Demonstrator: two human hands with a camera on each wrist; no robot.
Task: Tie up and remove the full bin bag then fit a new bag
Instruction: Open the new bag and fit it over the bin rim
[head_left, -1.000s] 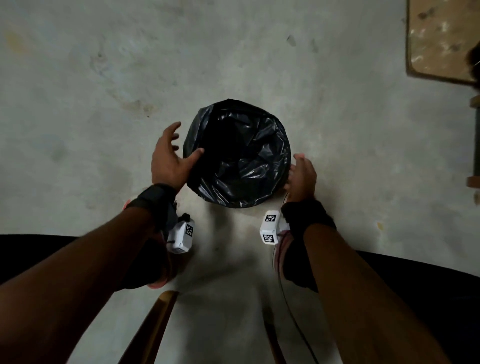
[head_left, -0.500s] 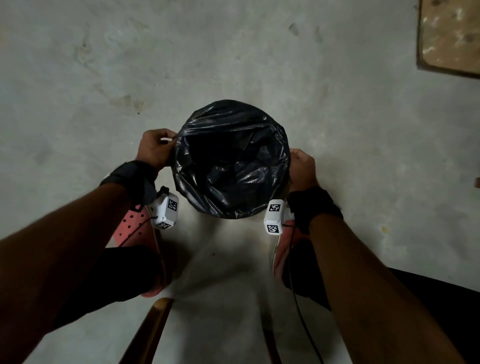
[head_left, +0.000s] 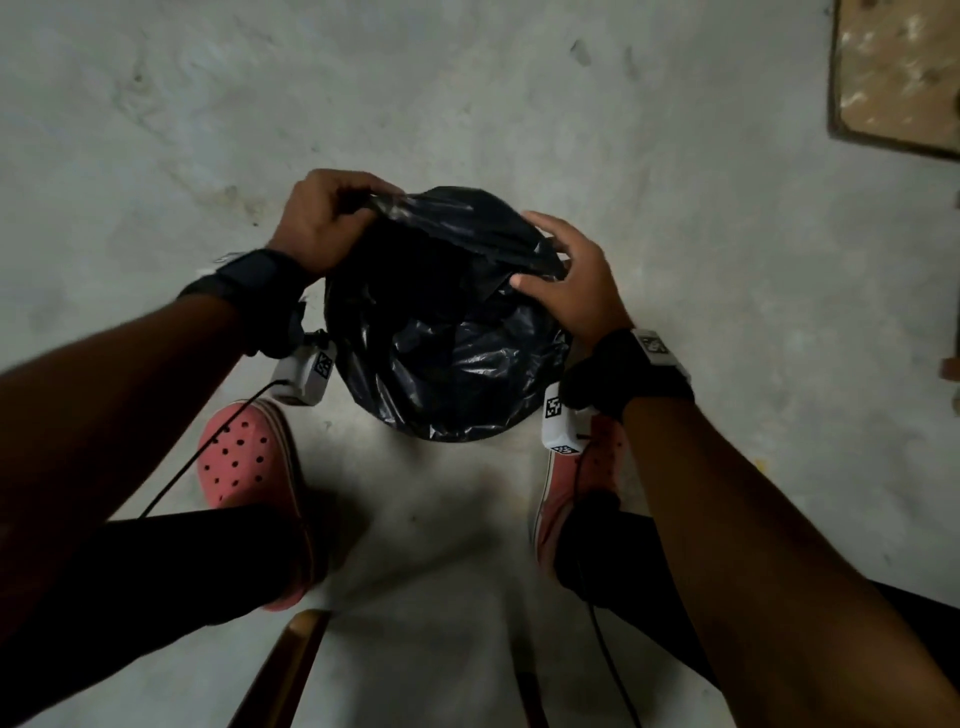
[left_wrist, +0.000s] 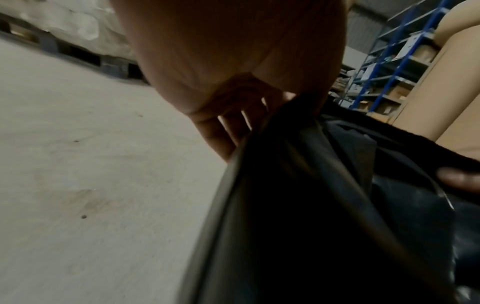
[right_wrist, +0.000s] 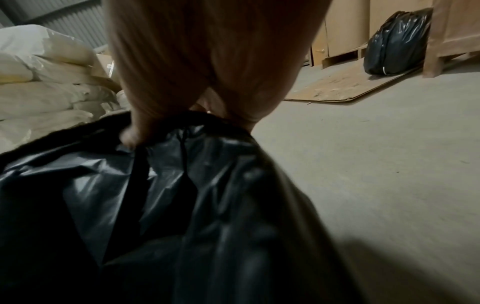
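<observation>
Both hands were on the black bin bag (head_left: 447, 332), which sat on the concrete floor (head_left: 467, 93) just in front of the pink shoes (head_left: 244, 457) in the head view. The left hand (head_left: 324, 223) was clenched around a gathered piece of the bag's rim at its far left side and lifted it. The right hand (head_left: 574, 275) lay over the right side of the rim, with its thumb pressed on the film and its fingers bent over the edge; it seemed to grasp the plastic, but the grip looked less deep. In my judgement the rim could slip out on this side, because so little film was gathered there. In the left wrist view the fingers (left_wrist: 223, 131) of the left hand were curled on a stretched fold of the bag (left_wrist: 311, 205), and the film ran tight under them. A hard pull here could tear the thin plastic. In the right wrist view the right hand (right_wrist: 197, 86) pinched the bag (right_wrist: 182, 205) at its top, where creases met. Behind the bag, well apart, another black bag (right_wrist: 397, 43) stood by cardboard boxes (right_wrist: 345, 30). If the two sides were raised unevenly, the mouth could open and the contents could fall out.
</observation>
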